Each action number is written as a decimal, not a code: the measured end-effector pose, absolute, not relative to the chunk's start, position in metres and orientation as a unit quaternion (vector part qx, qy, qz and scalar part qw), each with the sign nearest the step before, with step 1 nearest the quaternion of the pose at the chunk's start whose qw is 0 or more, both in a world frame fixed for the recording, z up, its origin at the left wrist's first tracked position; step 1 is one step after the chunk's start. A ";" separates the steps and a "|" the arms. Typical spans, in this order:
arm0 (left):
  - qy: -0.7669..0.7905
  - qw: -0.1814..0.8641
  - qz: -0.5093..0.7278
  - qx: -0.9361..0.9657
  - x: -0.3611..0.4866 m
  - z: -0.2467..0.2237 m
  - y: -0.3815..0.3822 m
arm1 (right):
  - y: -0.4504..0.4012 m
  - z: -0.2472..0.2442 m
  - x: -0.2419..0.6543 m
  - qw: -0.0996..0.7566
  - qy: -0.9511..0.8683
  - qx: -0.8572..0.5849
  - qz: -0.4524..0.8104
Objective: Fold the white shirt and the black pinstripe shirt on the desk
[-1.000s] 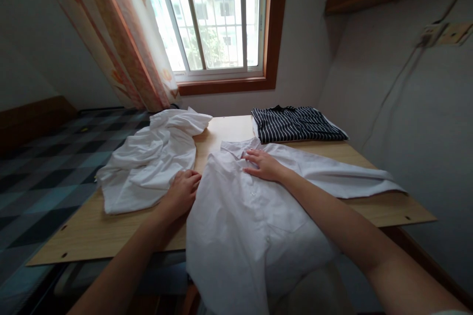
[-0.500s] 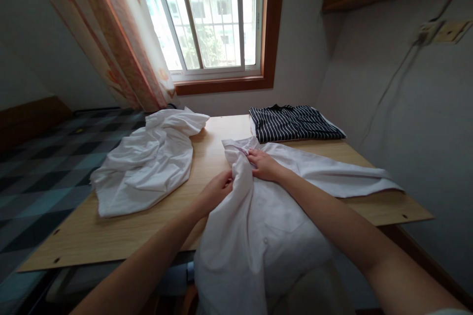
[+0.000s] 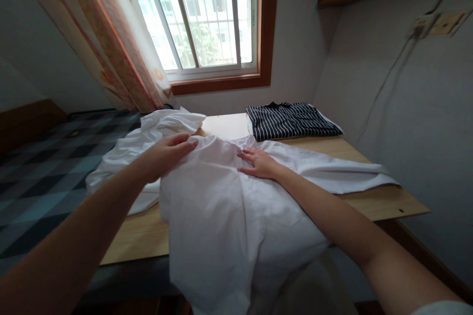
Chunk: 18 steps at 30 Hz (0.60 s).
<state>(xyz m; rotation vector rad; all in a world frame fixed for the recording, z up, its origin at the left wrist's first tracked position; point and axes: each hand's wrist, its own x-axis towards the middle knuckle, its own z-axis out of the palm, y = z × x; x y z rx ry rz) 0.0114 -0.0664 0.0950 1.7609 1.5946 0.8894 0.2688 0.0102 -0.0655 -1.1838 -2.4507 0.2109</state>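
Note:
A white button-up shirt (image 3: 218,206) lies front side up on the wooden board (image 3: 136,241), its lower part hanging over the near edge. One sleeve stretches out to the right. My left hand (image 3: 172,152) pinches the shirt at its left shoulder, fingers closed on the fabric. My right hand (image 3: 258,162) rests flat on the shirt's front just below the collar, fingers spread. Left of it, partly behind my left arm, is another crumpled white garment (image 3: 129,150).
A folded black-and-white striped garment (image 3: 291,120) lies at the board's far right. The bed with a checked cover (image 3: 40,172) adjoins on the left. Behind are a window (image 3: 207,24) and a curtain (image 3: 99,34). A cable (image 3: 384,83) hangs down the right wall.
My left hand has moved left and away from the collar, pulling the shirt's left front open and spreading it flat. My right hand has stayed near the collar, its fingers now spread.

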 end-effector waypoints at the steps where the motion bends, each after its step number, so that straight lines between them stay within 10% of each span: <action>1: 0.612 0.342 0.286 0.653 0.002 0.103 -0.066 | 0.010 -0.065 0.269 0.205 -0.879 -0.424 0.074; 8: 0.715 0.394 0.071 0.573 -0.086 0.100 -0.070 | 0.011 -0.066 0.269 0.201 -0.884 -0.414 0.080; 18: 0.669 0.407 0.456 0.423 -0.094 0.040 -0.107 | 0.014 -0.069 0.270 0.193 -0.878 -0.430 0.083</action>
